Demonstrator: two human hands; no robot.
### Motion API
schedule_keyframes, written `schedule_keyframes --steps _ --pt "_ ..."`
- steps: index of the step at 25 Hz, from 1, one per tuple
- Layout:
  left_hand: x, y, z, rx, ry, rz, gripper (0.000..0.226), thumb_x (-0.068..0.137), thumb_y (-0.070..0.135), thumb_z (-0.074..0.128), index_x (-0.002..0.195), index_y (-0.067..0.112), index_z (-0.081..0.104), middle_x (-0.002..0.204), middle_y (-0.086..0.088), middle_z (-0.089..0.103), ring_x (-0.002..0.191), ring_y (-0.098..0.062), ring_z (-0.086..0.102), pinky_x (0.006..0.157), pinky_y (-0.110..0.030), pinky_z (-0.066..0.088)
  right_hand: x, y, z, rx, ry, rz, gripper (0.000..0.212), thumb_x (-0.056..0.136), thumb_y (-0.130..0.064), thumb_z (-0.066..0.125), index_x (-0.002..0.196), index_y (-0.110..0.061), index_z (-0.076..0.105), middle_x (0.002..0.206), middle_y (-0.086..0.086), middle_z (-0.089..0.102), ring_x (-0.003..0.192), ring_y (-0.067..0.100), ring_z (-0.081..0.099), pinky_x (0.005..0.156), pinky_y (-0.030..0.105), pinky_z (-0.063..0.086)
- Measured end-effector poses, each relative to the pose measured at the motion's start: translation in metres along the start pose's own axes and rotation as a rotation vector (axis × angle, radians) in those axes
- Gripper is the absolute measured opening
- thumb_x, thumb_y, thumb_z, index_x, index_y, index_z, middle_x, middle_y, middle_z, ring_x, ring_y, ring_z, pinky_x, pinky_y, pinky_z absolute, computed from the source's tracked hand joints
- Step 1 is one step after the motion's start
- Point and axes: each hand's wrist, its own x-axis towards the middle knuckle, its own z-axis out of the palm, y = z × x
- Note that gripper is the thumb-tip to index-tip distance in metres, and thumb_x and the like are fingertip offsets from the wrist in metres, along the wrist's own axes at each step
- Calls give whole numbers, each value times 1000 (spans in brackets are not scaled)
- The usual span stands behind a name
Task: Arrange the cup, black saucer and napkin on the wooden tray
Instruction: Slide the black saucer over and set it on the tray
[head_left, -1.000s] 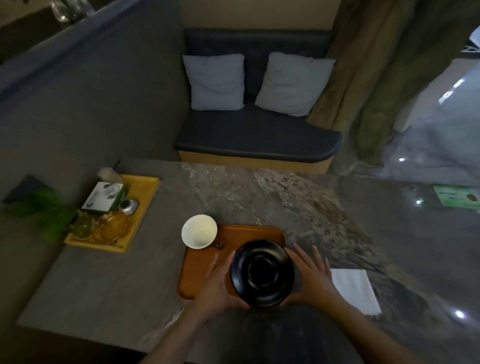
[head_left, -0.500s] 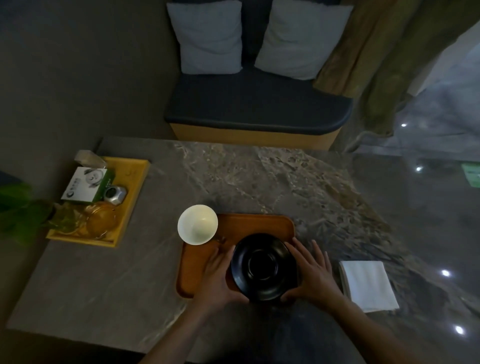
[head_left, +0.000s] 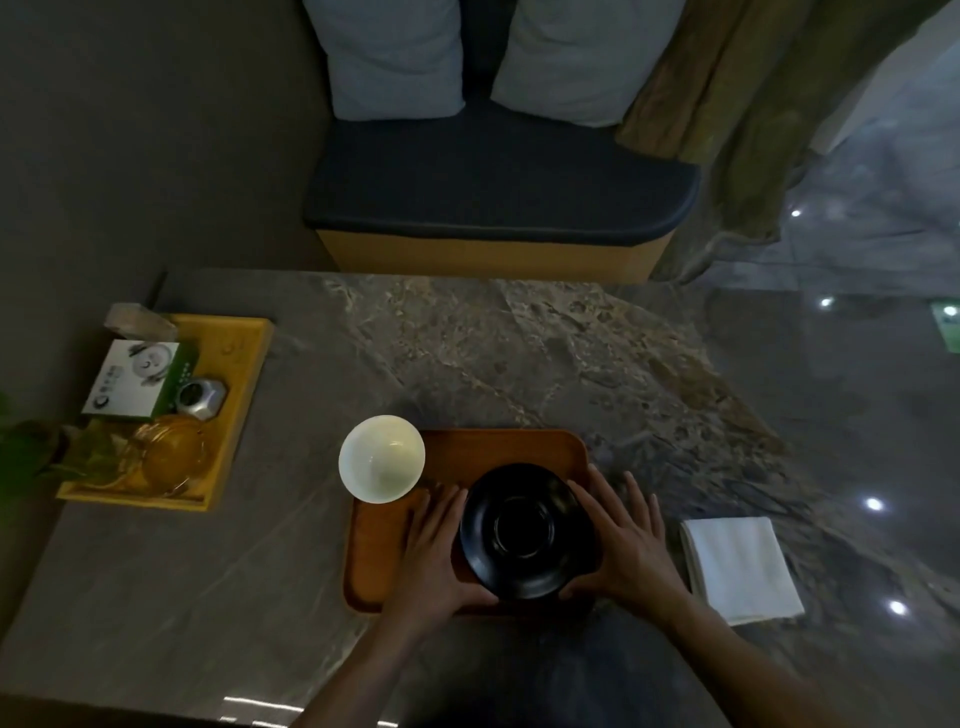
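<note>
While both hands frame it, the black saucer (head_left: 527, 532) sits on the right half of the wooden tray (head_left: 395, 540), its rim reaching the tray's right edge; the left hand (head_left: 434, 551) lies with spread fingers flat on the tray and its thumb against the saucer's near-left rim; the right hand (head_left: 626, 545) mirrors it, fingers splayed along the saucer's right rim and thumb tucked at the near edge, so the two hands together cradle the saucer rather than closing around it; in this dim light I cannot tell whether the saucer rests fully on the wood or is held a little above it. At the tray's far-left corner stands the white cup (head_left: 382, 459), upright and empty, overlapping the tray's left edge. To the right of the tray, on the marble table (head_left: 519, 353) and just beside the right hand, lies the folded white napkin (head_left: 740, 569), apart from the tray. Well to the left, a yellow tray (head_left: 244, 395) holds a small box, a metal object and a glass piece.
</note>
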Motion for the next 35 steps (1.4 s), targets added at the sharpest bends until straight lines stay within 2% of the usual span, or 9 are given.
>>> schedule_keyframes --steps 7,13,20,24,27,31,33,35 --pt "4 -2 0 -4 3 10 127 51 74 75 151 36 5 161 11 4 148 -11 -5 121 -45 2 3 -1 4 5 20 17 128 46 -92 55 144 -52 -16 154 -20 -31 144 27 -26 116 58 -10" --pt "5 -4 0 -14 -44 -6 128 55 64 78 149 40 -5 161 13 -4 147 -11 -11 121 -48 2 1 -3 0 -12 19 25 129 47 -91 55 143 -51 -20 153 -19 -31 144 26 -25 116 57 -10" --pt "7 -1 1 -27 -59 -18 129 63 52 83 145 42 -16 158 15 -14 145 -11 -19 119 -42 -6 0 -5 -7 -19 11 14 126 54 -87 59 145 -47 -19 158 -15 -23 145 27 -21 118 58 -4" --pt "4 5 -2 1 -34 -59 127 64 51 82 148 34 -12 154 16 -16 142 -8 -20 118 -38 -6 -3 -9 -10 -37 -5 29 122 63 -79 62 149 -41 -15 160 -11 -20 147 26 -16 119 55 2" --pt "-9 15 2 21 11 -118 119 70 51 79 152 27 -4 157 12 -12 144 -9 -11 120 -41 1 -10 -9 -13 -59 -8 27 111 72 -72 60 153 -32 -5 163 -6 -10 149 24 -6 119 50 12" --pt "-31 30 16 46 55 -297 96 79 56 69 152 24 16 161 2 12 146 -21 13 118 -39 18 -31 -3 -18 -57 28 -47 91 82 -65 55 153 -29 11 163 -2 7 149 23 7 118 43 17" --pt "-43 38 21 84 127 -375 71 83 58 63 142 25 40 150 -1 35 134 -22 37 109 -39 35 -42 3 -24 -59 52 -105 75 86 -60 53 149 -31 26 158 -1 26 146 24 18 115 42 23" --pt "-52 48 27 77 168 -361 41 84 55 62 117 30 58 125 2 52 112 -19 54 93 -38 47 -52 15 -33 -78 74 -150 58 90 -56 50 141 -31 41 146 -1 45 138 23 32 109 40 31"
